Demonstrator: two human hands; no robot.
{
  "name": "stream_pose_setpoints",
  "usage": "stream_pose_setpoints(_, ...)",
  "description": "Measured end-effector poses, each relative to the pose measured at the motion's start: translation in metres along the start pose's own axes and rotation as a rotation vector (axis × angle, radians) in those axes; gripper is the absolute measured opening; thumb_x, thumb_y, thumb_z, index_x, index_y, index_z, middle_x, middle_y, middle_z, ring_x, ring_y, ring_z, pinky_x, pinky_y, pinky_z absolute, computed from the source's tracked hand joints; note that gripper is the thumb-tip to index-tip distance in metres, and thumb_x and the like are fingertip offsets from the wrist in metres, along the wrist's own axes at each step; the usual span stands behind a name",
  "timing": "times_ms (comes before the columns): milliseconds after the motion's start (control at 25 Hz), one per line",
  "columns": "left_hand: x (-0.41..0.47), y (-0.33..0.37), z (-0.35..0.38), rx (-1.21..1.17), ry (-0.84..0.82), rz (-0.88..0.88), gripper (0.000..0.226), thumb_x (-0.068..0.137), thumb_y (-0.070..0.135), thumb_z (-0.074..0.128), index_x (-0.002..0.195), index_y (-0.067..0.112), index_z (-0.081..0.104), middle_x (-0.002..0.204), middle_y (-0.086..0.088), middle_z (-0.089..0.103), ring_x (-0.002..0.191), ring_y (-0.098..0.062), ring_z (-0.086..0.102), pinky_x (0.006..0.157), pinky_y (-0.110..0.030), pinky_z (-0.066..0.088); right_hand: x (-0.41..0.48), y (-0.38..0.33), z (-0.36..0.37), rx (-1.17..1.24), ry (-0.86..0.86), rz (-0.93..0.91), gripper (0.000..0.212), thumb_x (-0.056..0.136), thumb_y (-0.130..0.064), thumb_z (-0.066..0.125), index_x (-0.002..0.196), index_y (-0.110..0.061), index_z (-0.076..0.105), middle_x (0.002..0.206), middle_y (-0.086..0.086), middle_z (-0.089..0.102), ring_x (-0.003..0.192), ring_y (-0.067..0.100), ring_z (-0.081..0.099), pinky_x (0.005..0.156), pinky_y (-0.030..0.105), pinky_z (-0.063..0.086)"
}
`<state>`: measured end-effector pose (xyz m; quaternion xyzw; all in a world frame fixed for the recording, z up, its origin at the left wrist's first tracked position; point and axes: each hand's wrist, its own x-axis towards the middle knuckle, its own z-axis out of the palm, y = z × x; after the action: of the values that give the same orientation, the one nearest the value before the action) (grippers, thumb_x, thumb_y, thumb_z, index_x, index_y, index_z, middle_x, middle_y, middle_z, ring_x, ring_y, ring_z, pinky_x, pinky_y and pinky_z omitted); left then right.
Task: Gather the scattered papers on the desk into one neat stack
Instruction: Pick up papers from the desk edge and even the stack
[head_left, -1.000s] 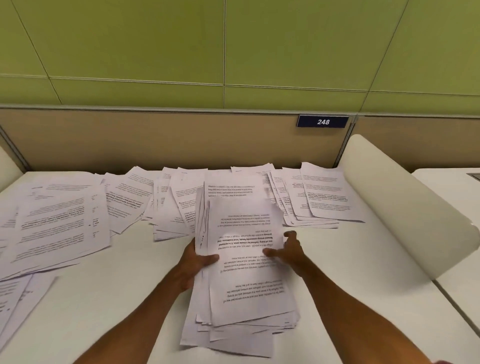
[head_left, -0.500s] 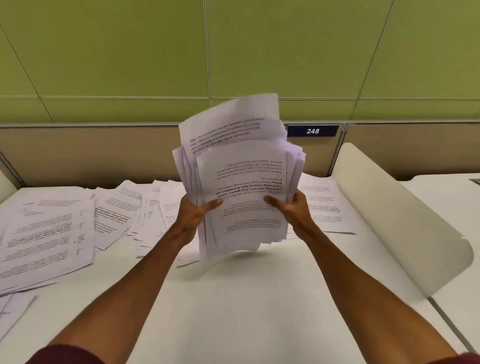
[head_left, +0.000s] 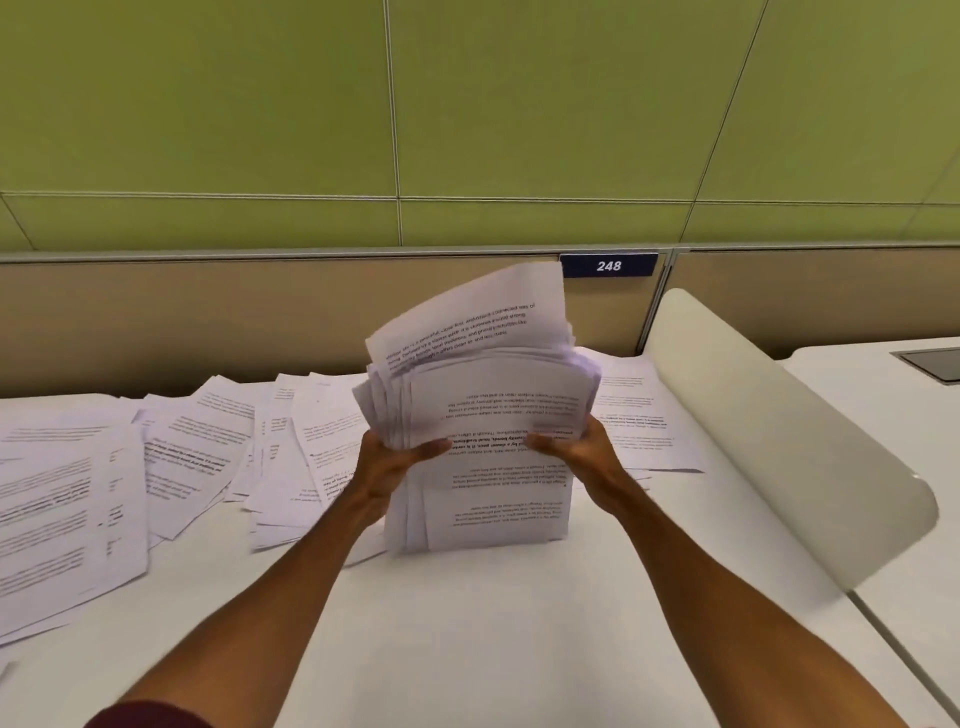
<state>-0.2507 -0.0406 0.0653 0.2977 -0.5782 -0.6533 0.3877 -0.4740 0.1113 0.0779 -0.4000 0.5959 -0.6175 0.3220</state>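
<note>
Loose white printed sheets (head_left: 78, 493) lie fanned across the left of my white desk (head_left: 493, 649). My left hand (head_left: 387, 467) clamps the left edge of an upright bundle of white printed papers (head_left: 488, 441), thumb across its face. The bundle's bottom edge rests on the desk, its top splaying. My right hand (head_left: 582, 449) grips the right edge likewise. A curved cream divider (head_left: 769, 441) stands right.

- Our left hand (head_left: 387, 467) clamps one side, thumb across the front.
- Our right hand (head_left: 576, 449) mirrors it, both forearms stretched forward.
</note>
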Motion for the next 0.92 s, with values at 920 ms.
stream_pose_setpoints(920,0.031,0.041,0.036,0.306,0.139,0.261,0.030,0.077,0.016,0.079,0.104,0.011,0.066,0.092,-0.002,0.067,0.079,-0.023,0.064,0.064,-0.025,0.054,0.021,-0.046,0.018,-0.099,0.294,-0.167,0.032,0.076,-0.037,0.070,0.106,-0.029,0.059,0.096,-0.002,0.068,0.087,0.018,0.068,0.075,0.030,0.060)
